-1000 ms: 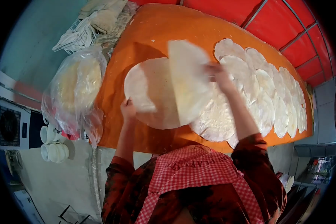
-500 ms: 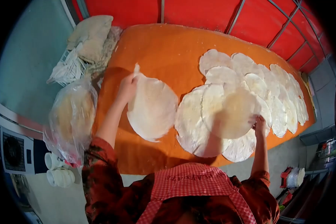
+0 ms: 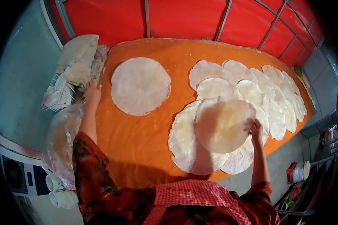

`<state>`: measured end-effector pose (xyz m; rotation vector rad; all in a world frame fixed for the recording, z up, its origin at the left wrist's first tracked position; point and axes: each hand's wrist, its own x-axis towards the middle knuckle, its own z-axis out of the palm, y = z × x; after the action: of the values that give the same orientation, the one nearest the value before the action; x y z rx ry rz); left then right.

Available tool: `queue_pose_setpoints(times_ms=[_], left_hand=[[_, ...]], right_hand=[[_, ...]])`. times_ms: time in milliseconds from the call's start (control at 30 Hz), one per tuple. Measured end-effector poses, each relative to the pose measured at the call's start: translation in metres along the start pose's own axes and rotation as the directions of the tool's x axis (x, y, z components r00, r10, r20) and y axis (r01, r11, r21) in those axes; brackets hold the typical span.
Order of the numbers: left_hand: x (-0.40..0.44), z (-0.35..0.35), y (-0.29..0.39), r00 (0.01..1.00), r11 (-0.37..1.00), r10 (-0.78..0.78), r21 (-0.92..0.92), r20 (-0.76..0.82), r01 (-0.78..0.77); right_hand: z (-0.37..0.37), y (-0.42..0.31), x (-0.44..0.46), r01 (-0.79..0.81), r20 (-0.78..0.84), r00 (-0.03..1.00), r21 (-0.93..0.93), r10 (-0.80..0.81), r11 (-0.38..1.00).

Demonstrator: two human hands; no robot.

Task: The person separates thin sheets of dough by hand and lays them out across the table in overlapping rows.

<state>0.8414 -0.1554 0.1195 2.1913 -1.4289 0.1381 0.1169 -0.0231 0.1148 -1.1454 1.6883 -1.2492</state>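
A single round sheet of flatbread [image 3: 141,86] lies flat on the orange cloth at the upper left. To its left, over the table's left edge, my left hand [image 3: 93,93] is empty with its fingers stretched out, close to the folded cloths [image 3: 77,56]. My right hand [image 3: 256,129] pinches the right edge of another thin flatbread [image 3: 225,125], held over the overlapping breads. Part of that bread is in shadow, and fingers show faintly through its edge. Under and beyond it, several pale flatbreads [image 3: 266,86] overlap across the right side.
An orange cloth [image 3: 131,150] covers the table, backed by a red wall [image 3: 184,18] with metal bars. At left are a white wire basket [image 3: 58,90] and a clear plastic bag [image 3: 62,142] of bread. White buckets [image 3: 62,198] stand on the floor below.
My left hand has let go of the left flatbread and moved left to the table edge. That bread now lies flat and farther up the cloth. My right hand still holds its bread.
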Motion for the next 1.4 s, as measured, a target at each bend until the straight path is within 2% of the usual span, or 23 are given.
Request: queue_pose_setpoints(times_ms=[100, 167, 200, 267, 300, 367, 400, 433, 500, 533, 633, 667, 700, 833, 900, 1000, 1033, 1067, 1100, 1133, 1200, 1300, 1400], left_hand=[[-0.086, 0.047, -0.03, 0.965, 0.962, 0.251, -0.097, -0.07, -0.257], [-0.17, 0.062, -0.024, 0.957, 0.936, 0.288, -0.198, -0.041, -0.291], [-0.203, 0.047, -0.013, 0.955, 0.946, 0.284, -0.183, 0.082, -0.266], [-0.266, 0.062, -0.029, 0.977, 0.925, 0.212, -0.322, -0.012, -0.204], [-0.283, 0.059, -0.033, 0.996, 0.84, 0.022, -0.542, 0.085, 0.028], [-0.319, 0.043, -0.04, 0.886, 0.407, -0.272, -0.79, 0.375, 0.459], [-0.331, 0.029, -0.04, 0.834, 0.258, -0.335, -0.809, 0.438, 0.529], [-0.331, 0.013, -0.037, 0.776, 0.103, -0.385, -0.812, 0.5, 0.574], [-0.334, -0.006, -0.043, 0.706, -0.142, -0.412, -0.806, 0.576, 0.574], [-0.335, -0.011, -0.048, 0.703, -0.225, -0.396, -0.805, 0.59, 0.549], [-0.34, -0.029, -0.054, 0.667, -0.449, -0.327, -0.731, 0.669, 0.513], [-0.34, -0.032, -0.056, 0.652, -0.514, -0.292, -0.69, 0.7, 0.51], [-0.344, -0.029, -0.061, 0.654, -0.513, -0.267, -0.679, 0.708, 0.526], [-0.357, -0.024, -0.057, 0.673, -0.267, -0.294, -0.734, 0.679, 0.624], [-0.362, -0.024, -0.048, 0.706, -0.058, -0.313, -0.755, 0.635, 0.654], [-0.365, 0.001, -0.042, 0.789, 0.209, -0.381, -0.786, 0.482, 0.581], [-0.368, 0.019, -0.044, 0.81, 0.222, -0.381, -0.807, 0.445, 0.548], [-0.372, 0.041, -0.048, 0.831, 0.237, -0.382, -0.826, 0.405, 0.512], [-0.374, 0.051, -0.049, 0.852, 0.254, -0.382, -0.846, 0.358, 0.469], [-0.371, 0.045, -0.042, 0.849, 0.236, -0.387, -0.852, 0.359, 0.467], [-0.362, 0.021, -0.017, 0.849, 0.199, -0.389, -0.867, 0.359, 0.458], [-0.344, -0.004, -0.009, 0.814, 0.149, -0.359, -0.833, 0.457, 0.533], [-0.319, -0.026, -0.009, 0.893, 0.297, -0.282, -0.853, 0.351, 0.429]], right_hand=[[0.033, -0.047, 0.055, 0.195, 0.059, 0.98, -0.07, -0.191, 0.978], [0.074, -0.103, 0.083, 0.353, 0.127, 0.934, -0.208, -0.332, 0.912], [0.098, -0.128, 0.094, 0.422, 0.178, 0.903, -0.192, -0.392, 0.886], [0.164, -0.201, 0.069, 0.476, 0.267, 0.858, -0.096, -0.438, 0.874], [0.191, -0.21, 0.077, 0.581, 0.326, 0.785, -0.094, -0.527, 0.808], [0.249, -0.234, 0.057, 0.634, 0.478, 0.721, -0.163, -0.502, 0.756], [0.275, -0.239, 0.036, 0.619, 0.565, 0.69, -0.136, -0.452, 0.774], [0.301, -0.245, 0.006, 0.681, 0.604, 0.661, -0.232, -0.446, 0.694], [0.352, -0.217, -0.031, 0.845, 0.699, 0.38, 0.005, -0.606, 0.535], [0.369, -0.203, -0.057, 0.797, 0.829, 0.381, -0.07, -0.41, 0.6], [0.396, -0.119, -0.142, 0.805, 0.92, 0.06, 0.185, -0.387, 0.563], [0.393, -0.104, -0.16, 0.802, 0.969, -0.053, 0.186, -0.242, 0.568], [0.39, -0.089, -0.179, 0.799, 0.983, -0.164, 0.184, -0.088, 0.572], [0.337, -0.051, -0.199, 0.601, 0.963, -0.224, 0.016, 0.149, 0.799], [0.304, -0.026, -0.184, 0.527, 0.994, -0.098, 0.019, 0.039, 0.85], [0.245, -0.025, -0.167, 0.198, 0.929, 0.242, -0.328, 0.278, 0.924], [0.225, -0.03, -0.162, 0.06, 0.877, 0.295, -0.414, 0.38, 0.908], [0.203, 0.016, -0.151, -0.003, 0.91, 0.346, -0.243, 0.229, 0.97], [0.185, 0.017, -0.146, 0.2, 0.894, 0.437, -0.208, 0.103, 0.957], [0.166, 0.015, -0.145, 0.048, 0.848, 0.474, -0.295, 0.238, 0.954], [0.135, 0.018, -0.148, -0.096, 0.763, 0.564, -0.319, 0.315, 0.943], [0.099, 0.034, -0.155, -0.21, 0.722, 0.615, -0.239, 0.318, 0.948], [0.079, 0.049, -0.159, -0.235, 0.688, 0.644, -0.238, 0.334, 0.942]])
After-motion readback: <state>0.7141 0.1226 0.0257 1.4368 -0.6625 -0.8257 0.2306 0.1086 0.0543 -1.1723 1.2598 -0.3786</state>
